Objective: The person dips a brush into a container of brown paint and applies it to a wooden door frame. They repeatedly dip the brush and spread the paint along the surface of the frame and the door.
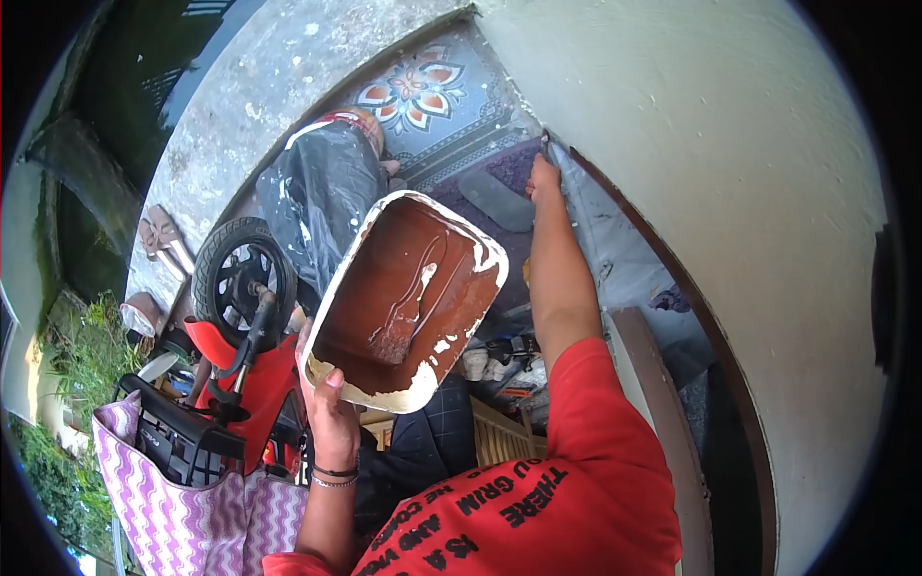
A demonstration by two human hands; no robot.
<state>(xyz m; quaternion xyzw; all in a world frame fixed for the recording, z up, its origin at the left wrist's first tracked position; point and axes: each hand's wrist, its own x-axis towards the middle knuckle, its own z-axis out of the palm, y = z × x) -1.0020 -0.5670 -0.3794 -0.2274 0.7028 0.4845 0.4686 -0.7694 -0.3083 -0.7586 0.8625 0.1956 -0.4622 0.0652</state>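
Our left hand (331, 418) grips one paint tray (415, 394), one brush (403, 322) inside. Right hand (544, 180) clenches one thin tool (545, 144) at the wall (691, 125).

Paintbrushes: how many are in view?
1 paintbrush, lying in the brown paint of the tray in the left hand. The right hand holds a small tool at the wall; possibly another.

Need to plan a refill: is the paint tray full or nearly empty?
Nearly empty: only a thin brown film coats the tray, brush lying inside.
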